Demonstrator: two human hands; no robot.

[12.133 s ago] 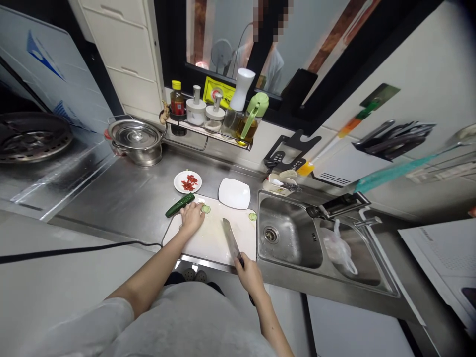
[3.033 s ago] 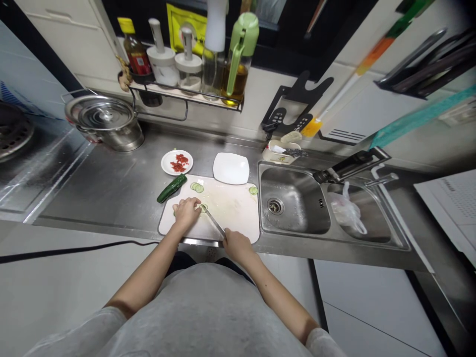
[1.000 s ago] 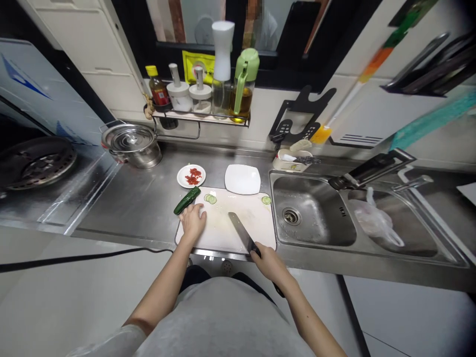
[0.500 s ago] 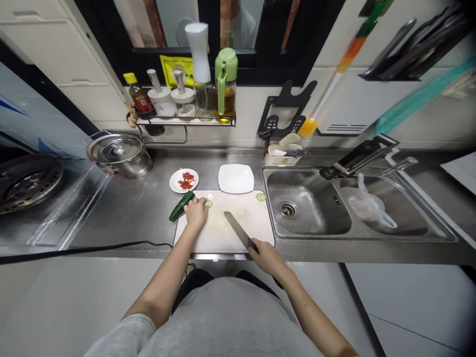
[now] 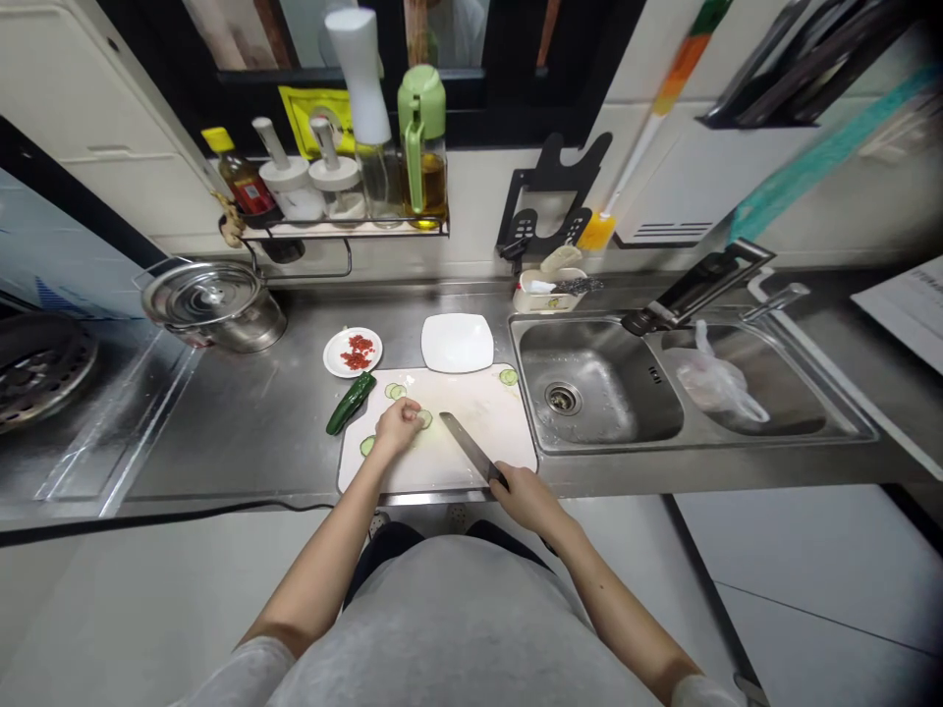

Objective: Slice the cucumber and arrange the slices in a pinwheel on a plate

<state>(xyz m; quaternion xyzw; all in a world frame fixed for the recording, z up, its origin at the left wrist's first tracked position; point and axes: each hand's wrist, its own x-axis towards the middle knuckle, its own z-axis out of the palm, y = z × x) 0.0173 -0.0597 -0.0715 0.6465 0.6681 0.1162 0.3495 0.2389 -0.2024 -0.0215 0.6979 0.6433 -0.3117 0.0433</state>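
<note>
Over the white cutting board, my left hand pinches a pale cucumber slice between its fingertips. My right hand is closed round the dark handle of a kitchen knife, whose blade lies low across the board, pointing up and left. A dark green length of cucumber rests at the board's left edge. Cut slices lie near the board's upper left, another piece is beside my left wrist, and more slices sit in the upper right corner.
Behind the board are a plate of chopped red pieces and a white plate. A double sink adjoins on the right, holding a plastic bag. A lidded steel pot stands left, below a rack of bottles.
My left hand has left the dark cucumber and moved right and down, now pinching a slice. Slices it covered are now visible. My right hand keeps the knife in nearly the same place.
</note>
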